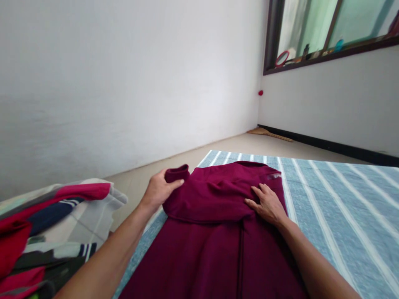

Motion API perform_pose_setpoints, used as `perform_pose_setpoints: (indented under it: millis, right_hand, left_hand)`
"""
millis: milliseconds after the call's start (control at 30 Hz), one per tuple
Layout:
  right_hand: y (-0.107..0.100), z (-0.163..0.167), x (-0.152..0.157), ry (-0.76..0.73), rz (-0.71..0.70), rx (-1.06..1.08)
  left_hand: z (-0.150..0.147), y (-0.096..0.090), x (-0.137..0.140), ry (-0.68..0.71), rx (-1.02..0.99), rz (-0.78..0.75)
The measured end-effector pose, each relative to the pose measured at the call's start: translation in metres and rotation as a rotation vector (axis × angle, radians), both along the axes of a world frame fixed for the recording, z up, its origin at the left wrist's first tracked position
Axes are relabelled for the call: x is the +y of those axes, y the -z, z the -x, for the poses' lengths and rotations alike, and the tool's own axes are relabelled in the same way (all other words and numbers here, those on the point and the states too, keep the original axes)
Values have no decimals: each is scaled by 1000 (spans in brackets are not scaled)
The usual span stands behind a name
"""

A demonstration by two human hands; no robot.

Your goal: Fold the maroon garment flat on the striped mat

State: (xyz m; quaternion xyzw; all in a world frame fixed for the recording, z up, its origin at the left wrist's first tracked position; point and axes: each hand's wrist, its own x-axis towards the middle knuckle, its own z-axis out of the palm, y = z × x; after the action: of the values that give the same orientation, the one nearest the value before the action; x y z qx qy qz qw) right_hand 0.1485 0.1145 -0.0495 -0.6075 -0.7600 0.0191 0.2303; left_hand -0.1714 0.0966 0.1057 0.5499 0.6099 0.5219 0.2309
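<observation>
A maroon long-sleeved top lies spread on a blue and white striped cloth, its collar end away from me. One sleeve is laid across the upper part of the top. My left hand pinches the cuff end of that sleeve between thumb and fingers, slightly raised at the left edge. On the right side, my right hand rests on the fabric with its fingers spread, below some pale lettering near the shoulder. Dark lines run down the lower part of the top.
The striped cloth extends to the right. A pile of clothes in red, navy and grey sits at the left. Beyond are a white wall, a straw broom on the floor, and a window ledge holding a red-rimmed mirror.
</observation>
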Motion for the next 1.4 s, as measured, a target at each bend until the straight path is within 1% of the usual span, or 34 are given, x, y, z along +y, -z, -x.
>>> perform_pose_setpoints:
  millis: [67, 133, 167, 267, 300, 333, 400, 433, 500, 567, 633, 700, 800, 867, 933, 967, 1033, 1133, 1267, 1333, 1400]
  right_hand:
    - [-2, 0, 0, 5, 10, 7]
    - [-2, 1, 0, 12, 15, 14]
    - [-2, 0, 0, 15, 14, 17]
    - [-2, 0, 0, 17, 6, 17]
    - [-1, 0, 0, 17, 4, 14]
    - [-1, 0, 0, 17, 5, 11]
    - [-2, 0, 1, 19, 11, 11]
    - [-2, 0, 1, 19, 14, 15]
    - [-2, 0, 1, 19, 20, 28]
    - [-2, 0, 1, 17, 19, 39]
    - [-3, 1, 1, 17, 16, 40]
    - [-3, 1, 1, 19, 18, 37]
    - [-5, 1, 1, 18, 29, 33]
    - [-6, 1, 1, 18, 32, 34]
    - [-6, 1, 1, 21, 29, 38]
    - [-6, 1, 1, 23, 28, 40]
    - [-6, 1, 1, 22, 29, 43]
    - [-6, 1, 2, 23, 29, 38]
    - [-5, 1, 2, 29, 20, 38]
    - [-5, 1, 2, 25, 18, 46]
    - [-5, 2, 2, 26, 19, 50]
  left_hand:
    - [-10, 11, -11, 151, 208, 56]
    - [-24, 21, -24, 283, 334, 87]
    - [-34, 25, -32, 322, 388, 78]
    - [-66, 36, -61, 407, 554, -59]
    - [-76, 40, -71, 460, 605, -80]
    - [-87, 45, -80, 528, 624, -64]
    - [-105, 54, -94, 625, 619, 58]
    - [-113, 59, -98, 634, 591, 143]
    - [-126, 68, -100, 585, 444, 321]
    - [-135, 72, -97, 482, 174, 490]
    - [-141, 73, -92, 386, -136, 621]
    - [-145, 71, -88, 310, -367, 695]
    - [-147, 70, -84, 223, -565, 758]
    - [-148, 72, -80, 243, -681, 803]
    - [-151, 75, -77, 314, -782, 857]
    - [-152, 77, -76, 344, -815, 879]
    - [-154, 81, -74, 353, -839, 898]
    - [-156, 86, -73, 340, -799, 875]
    - [-159, 89, -75, 374, -730, 880]
    - [-162, 89, -78, 381, -657, 832]
    - [-166, 89, -81, 397, -543, 742]
